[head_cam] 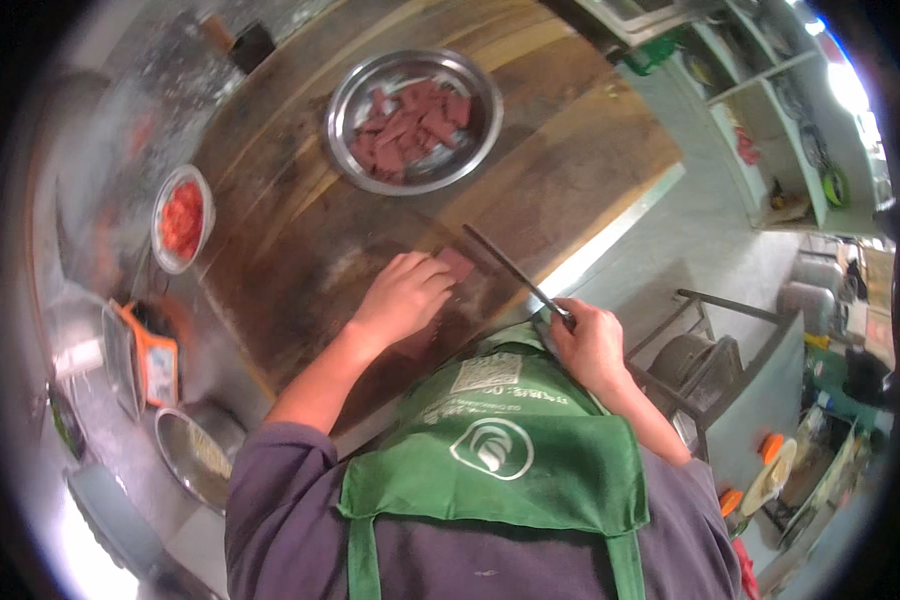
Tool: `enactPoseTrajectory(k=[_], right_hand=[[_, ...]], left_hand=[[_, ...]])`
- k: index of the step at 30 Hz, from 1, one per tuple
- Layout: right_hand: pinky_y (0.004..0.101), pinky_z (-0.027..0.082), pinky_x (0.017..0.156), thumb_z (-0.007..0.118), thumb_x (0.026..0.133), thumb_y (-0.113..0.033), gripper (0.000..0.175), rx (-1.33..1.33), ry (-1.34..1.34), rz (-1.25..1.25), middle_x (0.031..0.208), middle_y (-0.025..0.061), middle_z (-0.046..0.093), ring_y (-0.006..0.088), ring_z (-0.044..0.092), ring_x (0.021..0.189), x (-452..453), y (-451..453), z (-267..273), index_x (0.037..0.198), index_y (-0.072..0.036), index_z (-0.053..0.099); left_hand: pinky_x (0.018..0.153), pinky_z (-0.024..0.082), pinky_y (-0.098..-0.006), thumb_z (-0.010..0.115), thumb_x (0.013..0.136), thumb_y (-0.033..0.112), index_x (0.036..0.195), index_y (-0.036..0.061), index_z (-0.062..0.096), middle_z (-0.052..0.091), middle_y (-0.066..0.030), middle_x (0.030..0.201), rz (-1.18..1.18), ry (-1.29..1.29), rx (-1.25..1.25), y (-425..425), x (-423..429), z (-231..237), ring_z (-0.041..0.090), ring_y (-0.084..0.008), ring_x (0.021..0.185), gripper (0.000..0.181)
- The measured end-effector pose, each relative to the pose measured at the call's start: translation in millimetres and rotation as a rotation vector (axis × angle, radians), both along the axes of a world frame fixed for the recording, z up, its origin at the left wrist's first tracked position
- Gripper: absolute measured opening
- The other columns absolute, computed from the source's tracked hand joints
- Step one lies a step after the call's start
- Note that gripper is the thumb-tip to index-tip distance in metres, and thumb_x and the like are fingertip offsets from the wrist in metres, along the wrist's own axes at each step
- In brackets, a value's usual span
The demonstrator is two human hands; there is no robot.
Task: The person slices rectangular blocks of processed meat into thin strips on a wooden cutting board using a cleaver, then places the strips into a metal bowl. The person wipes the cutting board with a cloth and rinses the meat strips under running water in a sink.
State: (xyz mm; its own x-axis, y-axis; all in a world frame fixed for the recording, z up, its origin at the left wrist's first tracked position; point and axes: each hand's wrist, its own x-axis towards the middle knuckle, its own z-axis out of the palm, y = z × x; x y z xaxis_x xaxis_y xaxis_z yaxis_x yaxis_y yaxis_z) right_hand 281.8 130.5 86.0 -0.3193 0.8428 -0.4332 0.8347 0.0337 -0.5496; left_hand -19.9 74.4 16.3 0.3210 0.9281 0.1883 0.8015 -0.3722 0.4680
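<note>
On the wooden cutting board (570, 150), my left hand (405, 300) has its bent fingertips against a small dark-pink block of food (456, 265), perhaps meat or blood curd. My right hand (589, 341) grips the handle of a knife (506, 262) at the board's near right edge. The knife appears almost edge-on, its spine upward and its far end just right of the block. Another pinkish patch (416, 341) lies under my left wrist, partly hidden. Farther back, a round stainless-steel bowl (335, 124) contains several cut pieces (412, 127) of the same dark-pink food.
Left of the board are a bowl (208, 214) of chopped red food, an orange-framed item (157, 364) and a metal pot (166, 435) with pale contents. To the right stand a metal-framed stand (727, 304) and shelving (765, 135). My green apron (495, 465) meets the board's near edge.
</note>
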Motion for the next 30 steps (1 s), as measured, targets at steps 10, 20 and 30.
enactPoseTrajectory(k=[10,20,30], right_hand=[[0.0495,0.058,0.082,0.066,0.095,-0.021,0.025,0.062,0.014,0.096,0.096,0.0179,0.075,0.0393,0.073,0.088,-22.2,-25.8,-15.9,0.114,-0.007,0.076],[0.0504,0.057,0.075,0.067,0.094,-0.024,0.026,0.114,-0.126,0.220,0.093,0.0160,0.073,0.0385,0.072,0.080,-30.0,-18.5,-16.2,0.115,-0.010,0.074],[0.0534,0.057,0.074,0.066,0.095,-0.022,0.019,0.111,-0.127,0.249,0.090,0.0188,0.072,0.0423,0.071,0.080,-35.0,-7.7,-26.3,0.105,-0.008,0.072]], left_hand=[[0.102,0.049,-0.0424,0.076,0.088,0.018,0.111,0.0077,0.077,0.069,-0.0056,0.121,0.037,0.063,-0.069,-11.5,4.0,-15.2,0.059,-0.0275,0.121,0.026],[0.105,0.048,-0.0460,0.078,0.083,0.021,0.116,0.0085,0.074,0.066,-0.0043,0.127,0.040,0.107,-0.084,-8.8,10.7,-22.7,0.056,-0.0291,0.126,0.036],[0.105,0.049,-0.0433,0.076,0.085,0.023,0.117,0.0074,0.075,0.068,-0.0038,0.125,0.055,0.137,-0.145,-8.0,12.7,-19.8,0.058,-0.0263,0.122,0.035]])
